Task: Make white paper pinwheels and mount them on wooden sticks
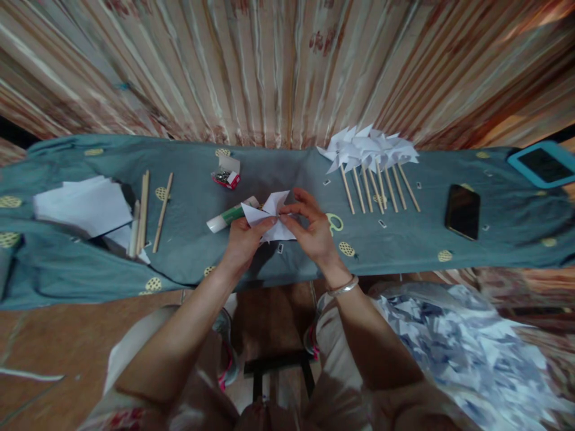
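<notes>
A white paper pinwheel (275, 202) with folded points is held above the table between my two hands. My left hand (243, 240) is closed on its lower left side, thumb on top. At the pinwheel's middle, the thumb and forefinger of my right hand (313, 232) pinch together; whether a small pin is between them is too small to tell. A glue stick (221, 222) with a green and white body lies just left of the pinwheel. Beside my right hand are scissors (336, 223) with a light green handle, partly hidden. Behind sits an open small box of metal pins (226, 175).
Finished pinwheels on sticks (371, 149) lie in a row at the back right. A phone (463, 211) and a blue-framed tablet (543, 164) are farther right. Paper sheets (85, 206) and wooden sticks (143, 209) lie left. A heap of folded paper (476, 353) stands below right.
</notes>
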Motion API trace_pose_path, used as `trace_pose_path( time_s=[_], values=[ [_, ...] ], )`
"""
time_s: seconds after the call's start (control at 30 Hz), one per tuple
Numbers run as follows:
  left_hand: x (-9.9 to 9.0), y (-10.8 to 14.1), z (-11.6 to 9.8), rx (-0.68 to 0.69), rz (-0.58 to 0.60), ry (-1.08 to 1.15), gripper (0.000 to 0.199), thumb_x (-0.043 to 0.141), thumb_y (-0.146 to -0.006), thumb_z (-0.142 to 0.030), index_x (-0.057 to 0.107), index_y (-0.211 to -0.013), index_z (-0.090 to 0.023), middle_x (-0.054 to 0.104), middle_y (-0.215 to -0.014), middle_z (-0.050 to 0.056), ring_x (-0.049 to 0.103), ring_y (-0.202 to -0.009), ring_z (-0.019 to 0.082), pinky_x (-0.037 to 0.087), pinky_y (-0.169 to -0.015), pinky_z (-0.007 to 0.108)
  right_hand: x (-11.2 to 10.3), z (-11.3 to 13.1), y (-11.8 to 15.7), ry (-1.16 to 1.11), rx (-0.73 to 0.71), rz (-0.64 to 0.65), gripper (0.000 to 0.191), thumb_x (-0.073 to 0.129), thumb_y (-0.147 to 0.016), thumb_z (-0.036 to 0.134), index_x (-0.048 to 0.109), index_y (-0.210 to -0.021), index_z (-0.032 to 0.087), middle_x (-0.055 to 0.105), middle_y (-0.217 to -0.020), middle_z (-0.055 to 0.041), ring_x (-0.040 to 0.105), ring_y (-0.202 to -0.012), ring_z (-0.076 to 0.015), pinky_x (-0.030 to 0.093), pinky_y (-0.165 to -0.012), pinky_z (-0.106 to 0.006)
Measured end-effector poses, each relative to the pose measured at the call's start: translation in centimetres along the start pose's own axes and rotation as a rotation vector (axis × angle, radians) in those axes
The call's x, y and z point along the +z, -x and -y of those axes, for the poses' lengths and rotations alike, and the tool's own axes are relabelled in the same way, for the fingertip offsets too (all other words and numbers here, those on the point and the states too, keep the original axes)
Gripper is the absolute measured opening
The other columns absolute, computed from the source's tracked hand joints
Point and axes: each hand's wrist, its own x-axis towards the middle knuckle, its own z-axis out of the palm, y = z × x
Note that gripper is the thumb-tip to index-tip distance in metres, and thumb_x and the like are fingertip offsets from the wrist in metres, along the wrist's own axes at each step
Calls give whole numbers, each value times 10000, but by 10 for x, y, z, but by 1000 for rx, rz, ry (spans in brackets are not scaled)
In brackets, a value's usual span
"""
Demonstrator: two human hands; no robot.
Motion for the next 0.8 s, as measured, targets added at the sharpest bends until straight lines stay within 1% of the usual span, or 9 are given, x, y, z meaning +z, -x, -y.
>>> trace_pose_path(
  time_s=[0.13, 0.33, 0.43, 0.57, 0.7, 0.8],
  values=[
    [-1, 2, -1, 12, -25, -27, 198, 852, -563, -267, 747, -692, -159, 729, -699, 21, 614, -611, 136, 501, -646, 269, -2, 3, 1, 21, -7, 57, 100, 714, -803, 327, 740, -860, 250, 609, -1363, -56, 555, -1300, -247, 405, -1138, -453],
    [-1, 7, 1, 11, -38, -22, 293, 876, -512, -304, 755, -725, -144, 739, -719, 27, 618, -626, 137, 489, -662, 267, -5, 10, 3, -7, -27, 81, 118, 729, -800, 324, 734, -864, 225, 613, -1359, -94, 560, -1305, -247, 410, -1139, -446],
    [2, 10, -1, 9, -46, -41, 313, 875, -508, -320, 752, -730, -137, 733, -706, 29, 616, -619, 141, 486, -658, 271, -4, 9, 3, -31, -24, 75, 121, 724, -802, 330, 739, -868, 230, 630, -1337, -87, 579, -1279, -234, 431, -1123, -428],
    [5, 12, -8, -1, -42, -83, 309, 877, -505, -318, 745, -721, -139, 733, -701, 32, 625, -621, 153, 496, -663, 281, -1, 2, 0, -108, 7, 68, 119, 683, -832, 338, 743, -866, 241, 645, -1329, -64, 609, -1230, -209, 461, -1094, -400],
    [2, 12, -16, -11, -21, -105, 313, 884, -497, -310, 745, -718, -137, 742, -705, 40, 635, -620, 161, 504, -647, 283, 2, 0, -2, -174, 33, 85, 136, 701, -814, 349, 751, -861, 231, 650, -1319, -66, 627, -1194, -210, 495, -1049, -384],
    [-1, 12, -16, -12, -35, -107, 317, 889, -492, -311, 741, -710, -134, 733, -683, 34, 624, -598, 151, 490, -622, 273, 0, 2, -2, -147, 5, 96, 127, 715, -802, 330, 762, -874, 235, 653, -1313, -69, 618, -1207, -223, 489, -1057, -394]
  ],
)
